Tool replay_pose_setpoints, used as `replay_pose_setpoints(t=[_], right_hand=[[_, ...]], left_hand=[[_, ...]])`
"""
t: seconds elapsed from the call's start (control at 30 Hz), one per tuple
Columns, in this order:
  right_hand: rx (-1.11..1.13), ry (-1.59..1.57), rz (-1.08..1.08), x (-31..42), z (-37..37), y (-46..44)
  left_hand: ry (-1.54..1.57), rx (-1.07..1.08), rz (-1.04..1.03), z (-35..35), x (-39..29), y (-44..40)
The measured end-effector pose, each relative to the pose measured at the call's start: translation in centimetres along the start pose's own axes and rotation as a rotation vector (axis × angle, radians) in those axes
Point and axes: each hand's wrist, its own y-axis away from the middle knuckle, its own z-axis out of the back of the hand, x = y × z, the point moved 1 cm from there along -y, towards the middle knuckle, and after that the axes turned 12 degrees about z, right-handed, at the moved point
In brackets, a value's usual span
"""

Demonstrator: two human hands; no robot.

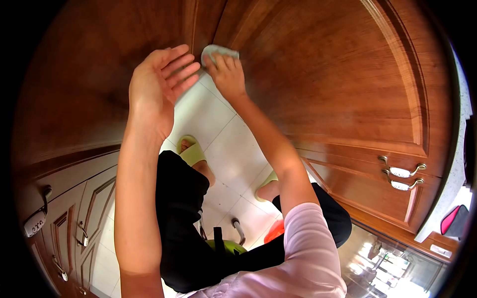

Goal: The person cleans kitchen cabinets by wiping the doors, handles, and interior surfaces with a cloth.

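My right hand (227, 73) has its fingers pressed over a pale green-white cloth (217, 49), which lies against the reddish-brown wooden cabinet door (328, 64) near the lower edge. To the left, my left hand (164, 77) is raised with the palm showing and fingers apart. Nothing is in it. It is in front of the neighbouring dark wooden door (89, 74); whether it touches the wood I cannot tell.
White floor tiles (208, 109) lie below, with my feet in light green slippers (191, 155). Metal drawer handles (401, 172) jut out at right, and more cabinets (64, 223) stand at left. A red item (275, 231) is on the floor. A glossy appliance front (392, 263) is lower right.
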Motion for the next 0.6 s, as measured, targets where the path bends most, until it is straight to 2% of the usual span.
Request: replay_pose_setpoints(t=[0.07,0.17,0.33,0.47,0.6], right_hand=[[-0.033,0.036,-0.079,-1.0,-2.1,-1.9],[0.096,0.088,0.013,0.6,-5.9,0.4],[0.714,0.047,0.19,4.6,-10.8,7.3],[0.735,0.093,0.276,4.8,-11.3,9.7],[0.734,0.132,0.2,4.6,-8.3,12.9]], left_hand=[[-0.006,0.009,0.006,0.0,0.0,0.0],[-0.026,0.013,-0.005,-0.3,-0.1,0.3],[-0.07,0.021,-0.033,-0.6,0.2,0.7],[-0.111,0.021,-0.023,-1.4,0.5,1.2],[-0.119,0.037,-0.029,-2.5,1.1,1.1]])
